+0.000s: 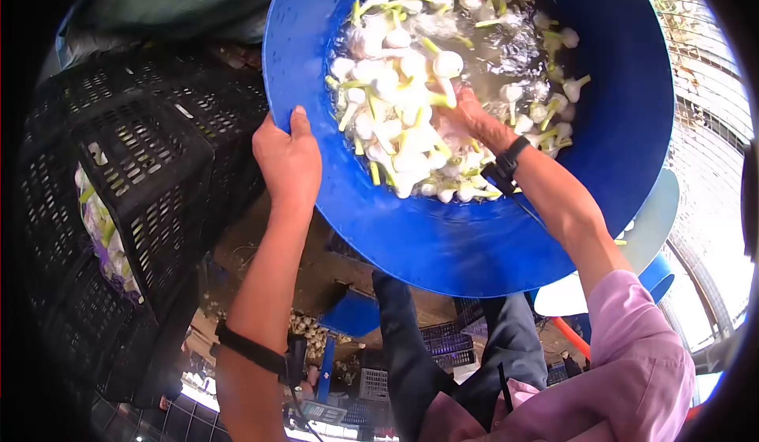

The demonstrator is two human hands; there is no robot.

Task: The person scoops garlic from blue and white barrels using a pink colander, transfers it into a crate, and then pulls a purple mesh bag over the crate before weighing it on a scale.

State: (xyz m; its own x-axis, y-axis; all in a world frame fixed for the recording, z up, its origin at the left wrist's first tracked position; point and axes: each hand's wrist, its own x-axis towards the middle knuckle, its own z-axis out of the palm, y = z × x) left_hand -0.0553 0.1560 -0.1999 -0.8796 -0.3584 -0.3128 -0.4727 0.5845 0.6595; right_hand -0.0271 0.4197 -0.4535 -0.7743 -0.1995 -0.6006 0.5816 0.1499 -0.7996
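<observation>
**Head camera looks down into blue tub (624,86)**

It faces forward and down from close above the near rim (443,289), its wide, round view reaching past that to the wearer's legs (402,347).

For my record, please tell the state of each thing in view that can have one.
Blue tub, holding water and garlic
Water, rippled
Garlic bulbs, wet, stems cut short
Left hand, closed on tub's rim
Right hand, partly underwater, grip hidden
Black crates, stacked, garlic showing in one
</observation>
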